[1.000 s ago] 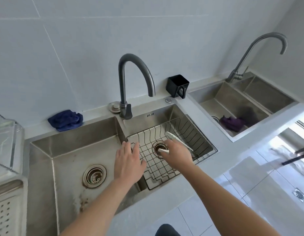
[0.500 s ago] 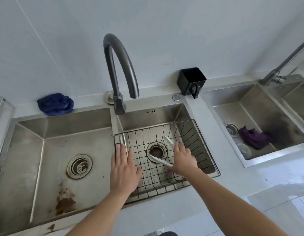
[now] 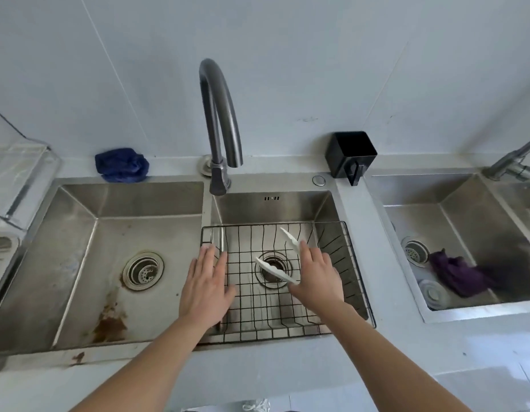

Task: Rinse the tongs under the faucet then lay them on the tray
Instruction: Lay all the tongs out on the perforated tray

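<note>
White tongs (image 3: 274, 270) in right grip (image 3: 316, 279)

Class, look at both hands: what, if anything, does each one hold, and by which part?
The right hand grips the white tongs by their joined end, with the tips spread. The left hand holds nothing.

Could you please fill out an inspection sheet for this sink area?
Surface: grey counter; left basin rust-stained.
Job's things: white tongs above wire basket in right basin; faucet shows no water; tray not identifiable.
Clutter: blue cloth, black holder on counter.
Hands: left hand open over basket's left edge; right hand grips tongs.
Cables: nothing seen.
Surroundings: second sink holding purple cloth; tiled wall.
</note>
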